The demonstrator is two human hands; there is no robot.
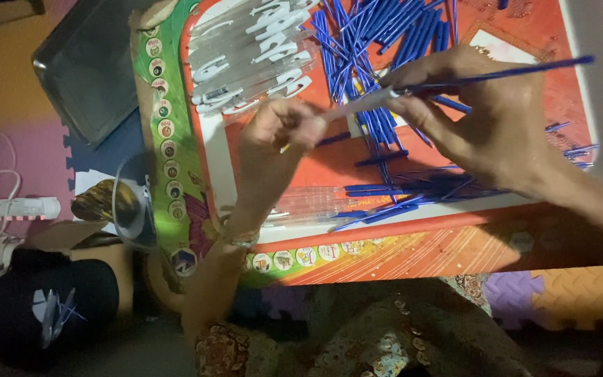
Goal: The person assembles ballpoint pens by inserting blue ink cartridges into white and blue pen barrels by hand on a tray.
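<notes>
Hands meet above the red surface: the left hand pinches a clear pen barrel, and the right hand pinches a blue refill. Barrel and refill lie on one line, nearly level, refill tip at the barrel mouth, its tail pointing right.

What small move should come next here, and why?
Probably push the refill further into the barrel: the right hand pinches the blue refill with its tip at the clear barrel's mouth, and the left hand holds the barrel's other end.
</notes>
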